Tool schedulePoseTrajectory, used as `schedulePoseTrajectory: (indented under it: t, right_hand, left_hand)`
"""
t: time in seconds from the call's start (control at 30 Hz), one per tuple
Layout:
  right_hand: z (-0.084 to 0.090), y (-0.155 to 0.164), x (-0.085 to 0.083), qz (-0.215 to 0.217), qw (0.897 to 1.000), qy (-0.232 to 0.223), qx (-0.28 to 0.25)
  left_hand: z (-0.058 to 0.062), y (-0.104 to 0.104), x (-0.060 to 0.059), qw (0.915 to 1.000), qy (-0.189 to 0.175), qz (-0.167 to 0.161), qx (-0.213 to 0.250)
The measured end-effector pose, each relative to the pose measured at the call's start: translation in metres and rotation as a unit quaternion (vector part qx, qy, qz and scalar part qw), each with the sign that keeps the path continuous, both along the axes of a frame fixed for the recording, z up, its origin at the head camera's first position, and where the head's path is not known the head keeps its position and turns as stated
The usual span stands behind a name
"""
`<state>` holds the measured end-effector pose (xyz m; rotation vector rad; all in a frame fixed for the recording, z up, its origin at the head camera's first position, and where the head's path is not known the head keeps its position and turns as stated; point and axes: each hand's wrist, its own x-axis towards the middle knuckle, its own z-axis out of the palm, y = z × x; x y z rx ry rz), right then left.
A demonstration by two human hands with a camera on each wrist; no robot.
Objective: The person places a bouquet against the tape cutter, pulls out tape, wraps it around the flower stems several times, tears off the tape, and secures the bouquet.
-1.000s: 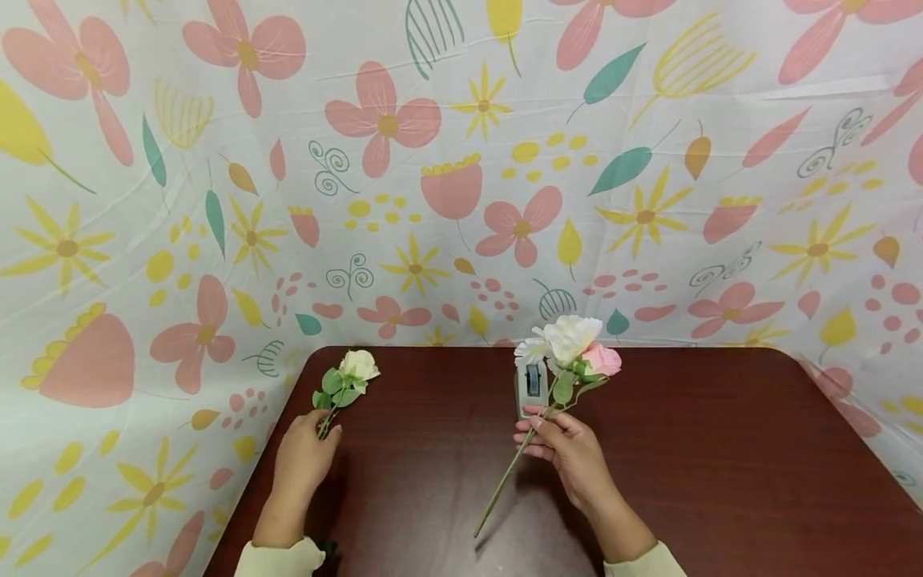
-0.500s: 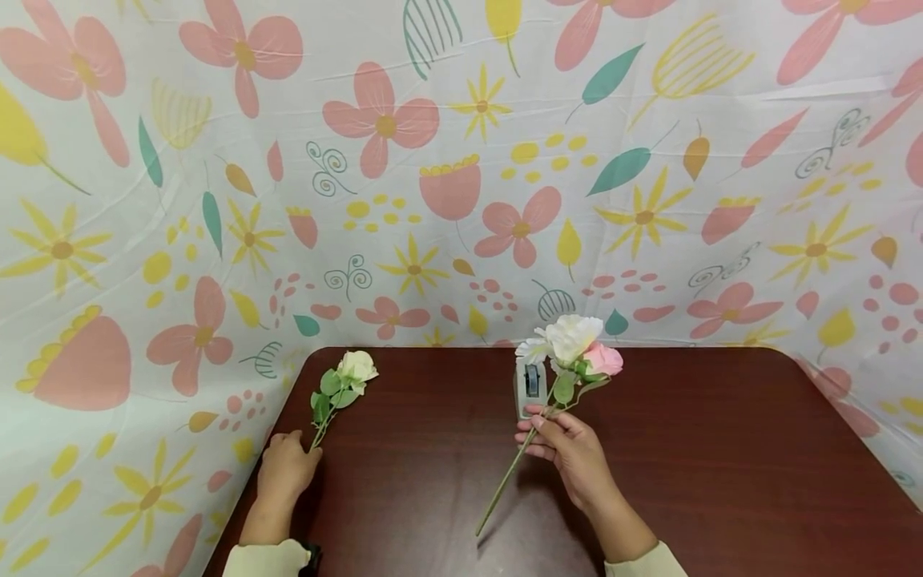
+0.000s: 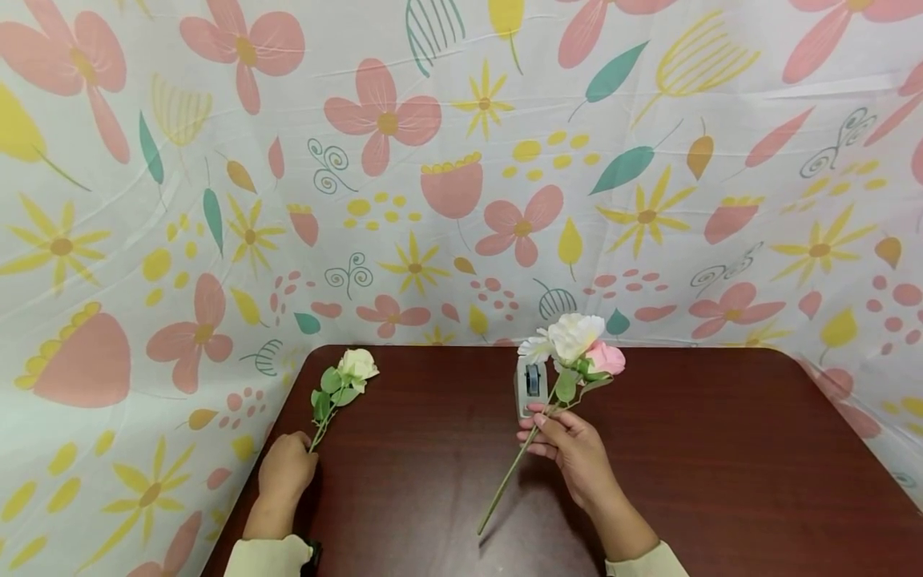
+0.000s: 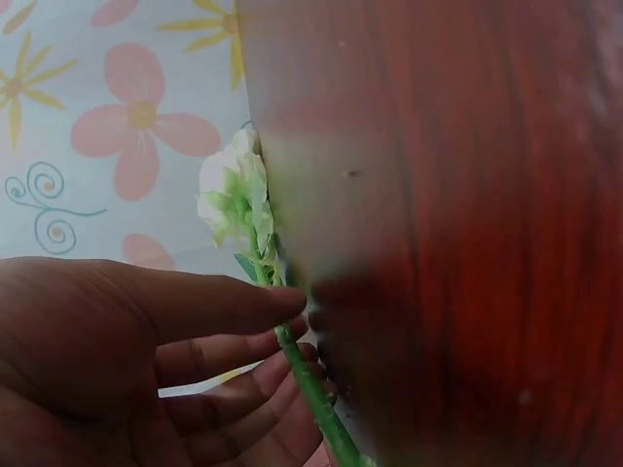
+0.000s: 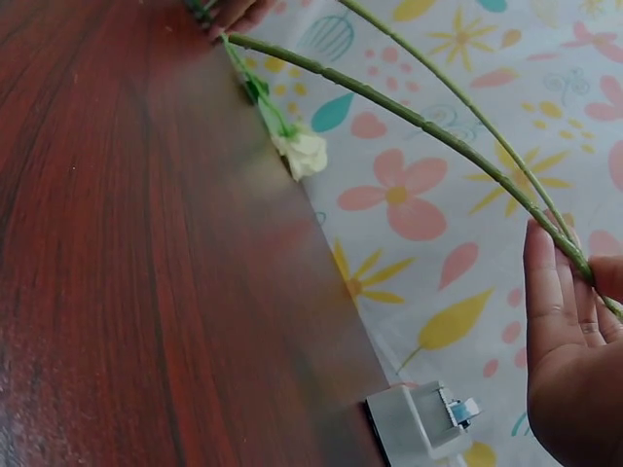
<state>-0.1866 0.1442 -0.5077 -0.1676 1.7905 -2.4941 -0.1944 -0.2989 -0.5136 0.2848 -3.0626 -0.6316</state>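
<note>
- The left hand pinches a cream rose low on its stem, thumb closed over the fingers; the bloom lies beyond the fingertips.
- The right hand pinches two green stems together, its other fingers loosely bent (not clenched).
- Past those fingers are a white flower and, to its right, a pink rose.
- Beyond the right fingertips, apart from them, a tape dispenser stands on the table.

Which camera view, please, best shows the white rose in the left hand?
The head view, where the white rose shows both bloom and leaves clearly. The left wrist view has the bloom's back and the stem; the right wrist view, the bloom and blurred leaves.
</note>
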Motion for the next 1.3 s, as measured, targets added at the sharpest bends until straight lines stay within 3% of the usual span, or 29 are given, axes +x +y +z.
schedulePoseTrajectory:
  t: [0.3, 0.6, 0.83, 1.17, 1.3]
  right_hand:
    - [-0.001, 0.0, 0.0, 0.003, 1.0, 0.003, 0.001]
    - [-0.001, -0.003, 0.001, 0.009, 1.0, -0.006, 0.002]
    - [-0.003, -0.005, 0.001, 0.015, 1.0, -0.008, 0.004]
    - [-0.004, -0.006, 0.0, 0.024, 1.0, -0.004, 0.004]
    - [-0.003, -0.007, 0.0, 0.025, 1.0, -0.004, 0.001]
  left_hand:
    - [0.0, 0.0, 0.0, 0.9998, -0.007, 0.012, 0.011]
    - [-0.003, 0.004, 0.004, 0.9964, 0.045, 0.042, 0.059]
    - [0.004, 0.015, 0.005, 0.9888, 0.086, 0.061, 0.106]
    - [0.018, 0.043, 0.0, 0.9776, 0.157, 0.038, 0.135]
    - [0.025, 0.055, -0.001, 0.9748, 0.168, 0.022, 0.145]
